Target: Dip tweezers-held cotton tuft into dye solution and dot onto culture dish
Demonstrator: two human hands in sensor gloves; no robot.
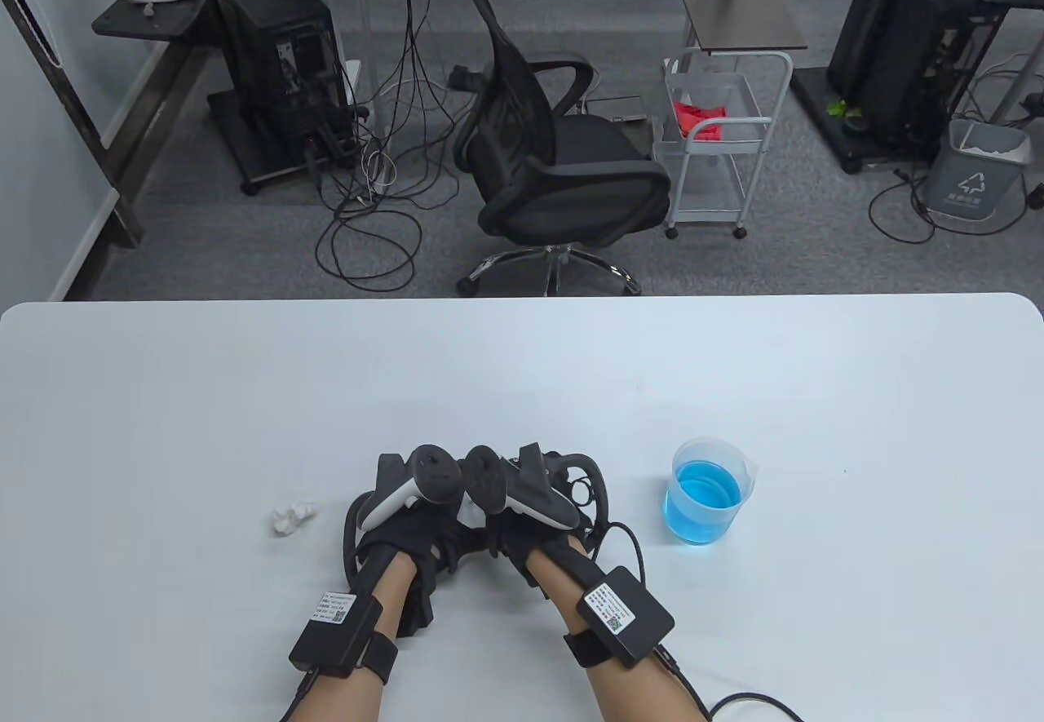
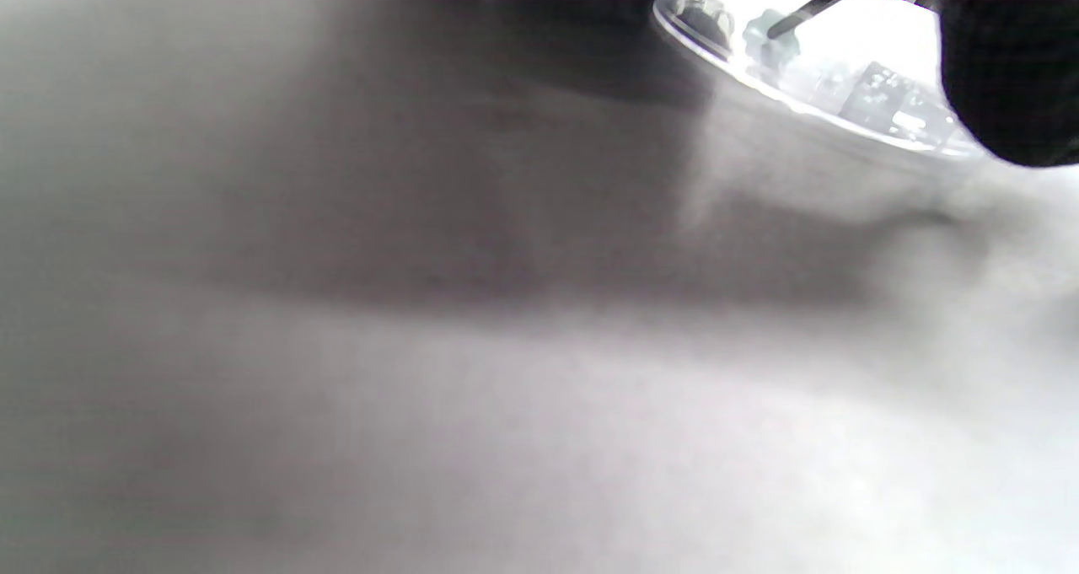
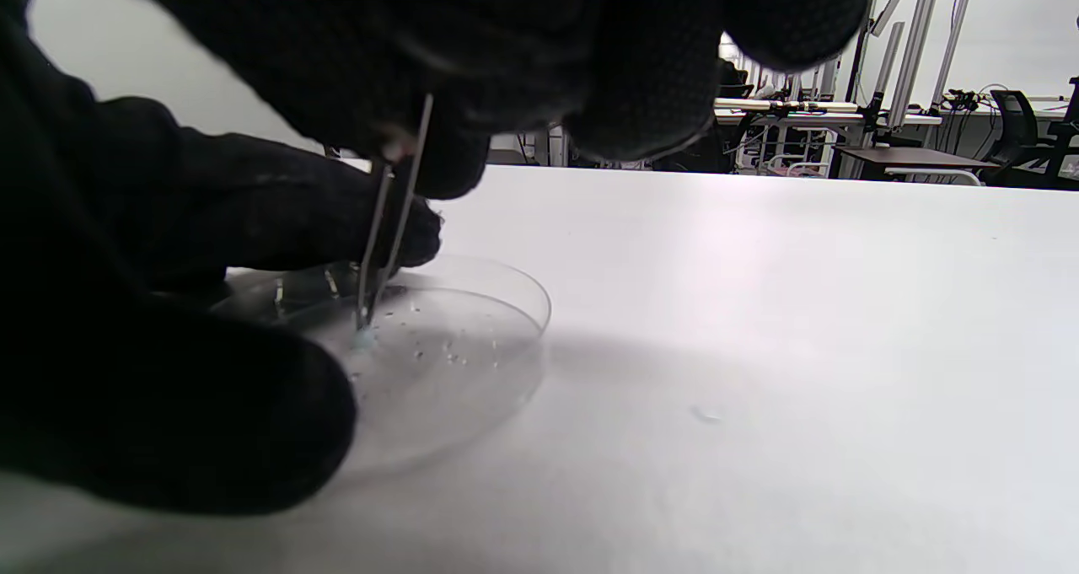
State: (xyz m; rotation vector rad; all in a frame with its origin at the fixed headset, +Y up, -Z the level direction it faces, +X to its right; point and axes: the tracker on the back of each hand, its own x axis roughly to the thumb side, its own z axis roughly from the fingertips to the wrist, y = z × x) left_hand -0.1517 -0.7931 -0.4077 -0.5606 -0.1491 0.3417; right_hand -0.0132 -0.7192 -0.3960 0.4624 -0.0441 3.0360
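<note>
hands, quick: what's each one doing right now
Left hand: rests at the dish rim; grip cannot be told.
Right hand: pinches tweezers, tips with the cotton tuft down in the dish.

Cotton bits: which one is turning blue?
The tiny cotton tuft pinched in the tweezers over the dish; the crumpled cotton left of both hands stays white.
</note>
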